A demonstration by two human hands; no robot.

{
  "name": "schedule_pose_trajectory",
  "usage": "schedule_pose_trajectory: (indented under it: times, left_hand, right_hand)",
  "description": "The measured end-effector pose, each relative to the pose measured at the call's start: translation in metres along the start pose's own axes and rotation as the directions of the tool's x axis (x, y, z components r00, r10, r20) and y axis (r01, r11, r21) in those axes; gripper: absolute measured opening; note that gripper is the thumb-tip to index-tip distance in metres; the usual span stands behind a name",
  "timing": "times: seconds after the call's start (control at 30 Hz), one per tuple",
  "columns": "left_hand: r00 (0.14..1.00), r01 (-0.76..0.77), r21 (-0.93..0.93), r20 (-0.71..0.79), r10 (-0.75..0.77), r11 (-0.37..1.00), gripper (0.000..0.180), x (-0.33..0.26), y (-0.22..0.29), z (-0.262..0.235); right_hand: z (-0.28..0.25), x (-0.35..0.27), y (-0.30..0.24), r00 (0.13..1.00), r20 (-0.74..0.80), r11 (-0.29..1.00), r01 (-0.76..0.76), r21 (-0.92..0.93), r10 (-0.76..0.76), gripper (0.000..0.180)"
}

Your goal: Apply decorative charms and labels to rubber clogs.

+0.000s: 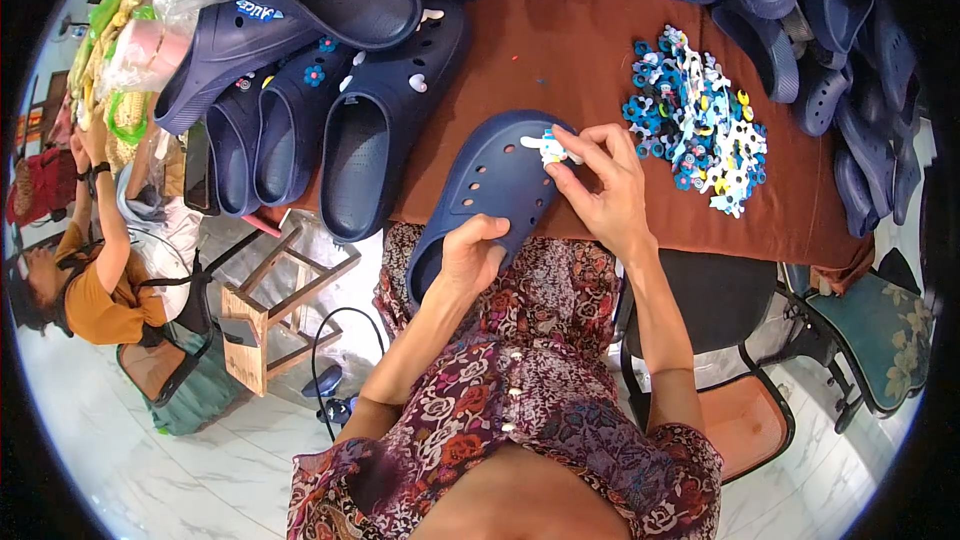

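Observation:
A navy blue foam clog (500,180) with holes in its upper lies at the table's near edge, its toe pointing away from me. My left hand (472,255) grips the clog near its opening, thumb on top. With thumb and fingers my right hand (605,185) pinches a small white and blue shoe charm (550,147) against the toe's upper right side. Whether the charm's stem sits in a hole is hidden. To the right of that hand lies a heap of white, blue and yellow charms (700,120).
More navy clogs (355,160) stand at the left, some bearing charms, and others (825,40) pile up at the right. A brown cloth (510,50) covers the table. Chairs (860,335) and a wooden stool (265,305) stand below. Another person (110,280) works at the far left.

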State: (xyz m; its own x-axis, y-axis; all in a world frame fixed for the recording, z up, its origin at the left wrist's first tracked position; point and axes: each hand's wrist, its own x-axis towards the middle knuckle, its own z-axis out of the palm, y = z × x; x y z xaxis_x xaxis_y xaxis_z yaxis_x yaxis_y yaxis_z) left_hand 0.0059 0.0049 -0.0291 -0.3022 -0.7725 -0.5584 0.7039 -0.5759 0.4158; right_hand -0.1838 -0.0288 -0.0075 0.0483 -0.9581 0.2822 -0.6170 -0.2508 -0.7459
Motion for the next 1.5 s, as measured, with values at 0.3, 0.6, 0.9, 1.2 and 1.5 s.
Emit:
schedule_pose_trajectory:
  times: [0.3,0.6,0.9,1.2,1.5]
  left_hand:
    - [0.997,-0.056,-0.054,0.052,0.059,0.997,0.058,0.006,0.003,0.002]
    - [0.993,-0.051,0.065,-0.099,0.057,0.997,0.053,0.002,0.013,0.013]
    - [0.994,-0.055,0.128,-0.09,0.067,0.99,0.061,0.0,0.013,0.016]
    - [1.0,-0.021,0.327,0.026,0.013,0.945,0.072,-0.008,0.016,0.007]
    - [0.993,0.006,0.341,-0.111,0.034,0.94,0.065,-0.008,0.016,0.02]
  right_hand:
    - [0.01,-0.002,-0.004,0.998,-0.062,0.998,0.027,-0.06,-0.031,0.035]
    - [0.004,-0.041,0.012,0.938,-0.285,0.981,-0.19,0.05,0.196,0.022]
    - [-0.031,-0.043,0.052,0.927,-0.303,0.886,-0.323,-0.334,0.223,0.027]
    - [-0.035,-0.033,0.056,0.92,-0.286,0.85,-0.366,-0.378,0.269,0.014]
    - [-0.005,-0.056,-0.002,0.879,0.131,0.64,-0.429,0.637,0.459,0.013]
